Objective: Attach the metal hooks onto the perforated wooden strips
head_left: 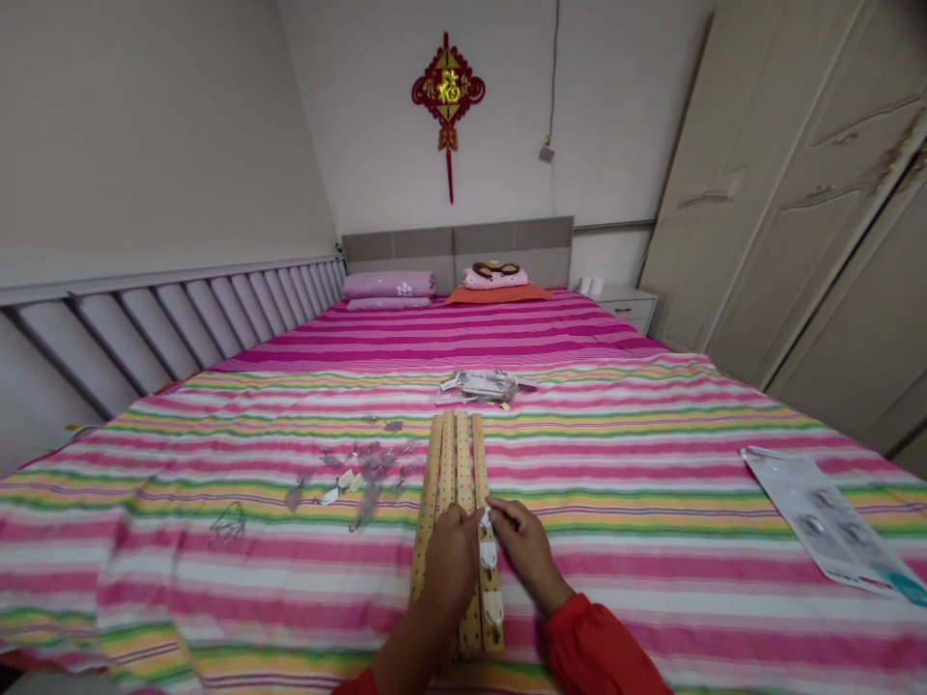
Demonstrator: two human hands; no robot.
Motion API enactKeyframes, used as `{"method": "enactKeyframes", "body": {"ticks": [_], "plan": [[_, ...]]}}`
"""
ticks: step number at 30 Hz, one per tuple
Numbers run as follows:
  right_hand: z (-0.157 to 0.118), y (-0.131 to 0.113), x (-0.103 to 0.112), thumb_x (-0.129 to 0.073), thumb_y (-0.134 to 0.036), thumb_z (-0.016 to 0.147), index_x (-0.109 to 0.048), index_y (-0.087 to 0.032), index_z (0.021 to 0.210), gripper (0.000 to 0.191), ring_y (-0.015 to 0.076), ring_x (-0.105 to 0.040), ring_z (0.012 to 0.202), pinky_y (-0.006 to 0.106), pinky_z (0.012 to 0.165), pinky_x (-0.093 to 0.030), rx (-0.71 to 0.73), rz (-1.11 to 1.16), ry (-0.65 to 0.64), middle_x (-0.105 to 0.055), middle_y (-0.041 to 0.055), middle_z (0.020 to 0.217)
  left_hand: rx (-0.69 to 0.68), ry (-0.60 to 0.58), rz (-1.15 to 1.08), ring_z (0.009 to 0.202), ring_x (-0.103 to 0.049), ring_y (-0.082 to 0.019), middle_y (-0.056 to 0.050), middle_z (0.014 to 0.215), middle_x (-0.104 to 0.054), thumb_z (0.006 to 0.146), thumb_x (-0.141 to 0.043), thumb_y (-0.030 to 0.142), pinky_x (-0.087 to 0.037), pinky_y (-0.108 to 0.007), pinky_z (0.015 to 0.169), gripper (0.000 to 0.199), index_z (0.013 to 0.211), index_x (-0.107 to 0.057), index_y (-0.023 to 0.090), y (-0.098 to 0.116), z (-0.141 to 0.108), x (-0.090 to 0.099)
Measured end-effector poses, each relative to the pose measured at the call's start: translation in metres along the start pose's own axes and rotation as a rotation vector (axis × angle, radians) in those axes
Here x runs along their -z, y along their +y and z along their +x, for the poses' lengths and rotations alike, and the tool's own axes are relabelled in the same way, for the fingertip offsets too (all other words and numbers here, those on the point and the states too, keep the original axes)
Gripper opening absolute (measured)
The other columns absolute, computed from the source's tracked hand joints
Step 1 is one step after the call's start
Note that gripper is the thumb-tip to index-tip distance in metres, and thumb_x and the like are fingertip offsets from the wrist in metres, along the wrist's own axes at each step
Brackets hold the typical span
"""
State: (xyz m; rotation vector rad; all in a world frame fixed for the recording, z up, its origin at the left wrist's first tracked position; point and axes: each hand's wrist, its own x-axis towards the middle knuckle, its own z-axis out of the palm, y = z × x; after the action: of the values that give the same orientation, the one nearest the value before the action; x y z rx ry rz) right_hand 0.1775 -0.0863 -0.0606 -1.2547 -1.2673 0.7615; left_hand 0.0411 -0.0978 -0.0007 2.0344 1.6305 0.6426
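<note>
Several long light-wood strips dotted with small holes lie side by side on the bed. Along the rightmost strip sit white hook-like pieces, one behind another. Farther up that strip, a third small white hook is between my two hands. My left hand is closed, its fingertips at the hook's left side; it lies over the middle strips and hides part of them. From the right, my right hand pinches at the top of the same hook, with thumb and forefinger together.
Small clear packets and a few white pieces lie scattered to the left. A clear plastic bag of parts rests beyond the strips. At right lies a flat pack with metallic items. A slatted rail borders the bed's left side.
</note>
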Motion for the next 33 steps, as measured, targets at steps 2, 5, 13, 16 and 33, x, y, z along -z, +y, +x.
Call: {"method": "enactKeyframes", "body": {"ticks": [2, 5, 13, 16, 33], "plan": [[0.0, 0.0, 0.0, -0.06, -0.038, 0.079, -0.072, -0.02, 0.102, 0.032, 0.0223, -0.065, 0.084, 0.034, 0.078, -0.051, -0.003, 0.0, -0.008, -0.07, 0.0076, 0.088, -0.044, -0.014, 0.117, 0.085, -0.054, -0.017, -0.005, 0.086, -0.057, 0.089, -0.039, 0.019, -0.04, -0.026, 0.076, 0.033, 0.107, -0.066, 0.024, 0.001, -0.001, 0.0], [0.0, 0.0, -0.001, -0.061, -0.039, 0.077, -0.074, -0.021, 0.096, 0.029, 0.0225, -0.065, 0.082, 0.034, 0.077, -0.05, -0.014, -0.026, -0.006, -0.069, 0.0068, 0.084, -0.119, -0.025, 0.308, 0.091, -0.054, -0.019, -0.006, 0.092, -0.058, 0.091, -0.037, 0.017, -0.041, -0.028, 0.078, 0.034, 0.109, -0.065, 0.023, 0.0, -0.001, -0.003], [0.003, 0.005, -0.003, -0.062, -0.038, 0.074, -0.072, -0.019, 0.097, 0.032, 0.0236, -0.066, 0.081, 0.036, 0.078, -0.051, -0.056, -0.021, 0.024, -0.073, 0.0078, 0.088, -0.184, -0.074, 0.456, 0.095, -0.056, -0.023, -0.01, 0.1, -0.059, 0.09, -0.039, 0.016, -0.043, -0.033, 0.082, 0.033, 0.111, -0.064, 0.02, 0.002, 0.005, -0.002], [0.001, 0.004, -0.002, -0.06, -0.042, 0.076, -0.07, -0.017, 0.101, 0.037, 0.0248, -0.066, 0.086, 0.038, 0.081, -0.051, -0.072, -0.018, 0.045, -0.074, 0.0089, 0.093, -0.142, -0.069, 0.23, 0.091, -0.057, -0.02, -0.008, 0.093, -0.059, 0.089, -0.036, 0.015, -0.044, -0.029, 0.081, 0.037, 0.108, -0.066, 0.021, -0.003, 0.004, 0.004], [-0.001, -0.011, 0.003, -0.045, -0.051, 0.084, -0.073, -0.018, 0.085, 0.043, 0.0257, -0.064, 0.083, 0.035, 0.078, -0.047, -0.05, -0.099, -0.038, -0.073, 0.0093, 0.086, 0.023, -0.016, 0.107, 0.092, -0.06, -0.018, -0.01, 0.096, -0.062, 0.085, -0.034, 0.012, -0.043, -0.027, 0.083, 0.039, 0.102, -0.069, 0.018, 0.003, 0.007, -0.001]]}}
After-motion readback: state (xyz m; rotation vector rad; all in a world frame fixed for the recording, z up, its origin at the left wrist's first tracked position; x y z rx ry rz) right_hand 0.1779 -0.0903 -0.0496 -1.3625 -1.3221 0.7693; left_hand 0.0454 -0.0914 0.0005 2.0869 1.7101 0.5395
